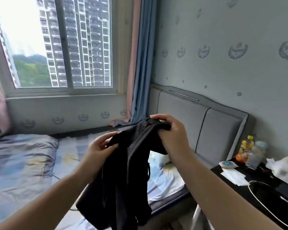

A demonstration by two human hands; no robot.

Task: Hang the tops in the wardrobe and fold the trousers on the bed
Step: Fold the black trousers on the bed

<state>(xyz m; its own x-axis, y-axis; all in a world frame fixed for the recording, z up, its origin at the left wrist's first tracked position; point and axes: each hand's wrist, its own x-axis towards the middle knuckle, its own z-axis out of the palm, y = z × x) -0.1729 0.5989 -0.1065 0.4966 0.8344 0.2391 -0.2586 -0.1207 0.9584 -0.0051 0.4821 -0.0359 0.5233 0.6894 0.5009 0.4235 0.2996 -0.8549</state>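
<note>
A black garment (123, 176) hangs bunched in front of me over the bed (23, 163). Whether it is a top or trousers I cannot tell from its crumpled shape. My left hand (98, 146) pinches its upper left edge. My right hand (170, 130) is closed on the upper right part, held a little higher. The cloth drops from both hands to below the mattress edge. The bed has a patterned blue sheet and a grey padded headboard (203, 123). No wardrobe is in view.
A black side table (259, 183) at the right holds an orange drink bottle (244, 148), a clear bottle, papers and a white cable. A white bundle (160, 158) lies near the headboard. Window and blue curtain (141, 72) stand behind the bed.
</note>
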